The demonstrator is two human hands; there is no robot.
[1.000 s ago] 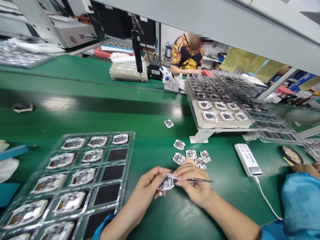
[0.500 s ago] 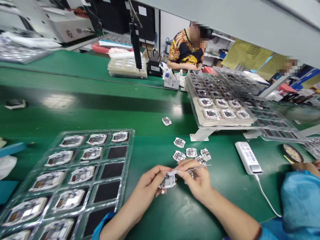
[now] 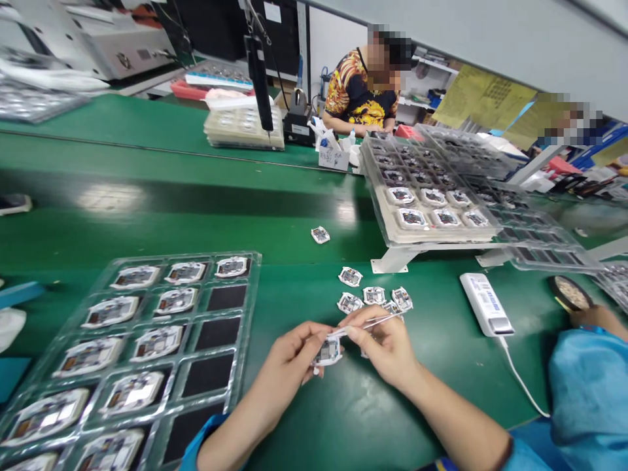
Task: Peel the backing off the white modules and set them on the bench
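My left hand [image 3: 299, 353] is closed on a small white-framed electronic module [image 3: 328, 352], its circuit side facing up. Between the thumb and fingers of my right hand [image 3: 385, 343] is a pair of thin metal tweezers [image 3: 380, 320]. The tweezers' working end meets the module's upper edge, though my fingers partly cover that spot. Just beyond my hands lie several like modules [image 3: 373, 296] on the green table, some partly hidden by my right hand. One more module [image 3: 320, 235] lies farther off.
A clear tray [image 3: 245, 340] with modules and some black bare pockets lies at the left. Stacked trays [image 3: 432, 203] stand on a white raised stand at the right. Near them is a white corded device [image 3: 487, 305]. A co-worker's blue sleeve [image 3: 589, 386] is at far right; another person sits opposite.
The tweezers have tilted, their free end now higher. Both hands stay together at the module. The dark-topped piece at far left has shifted left, and the whole view has moved slightly.
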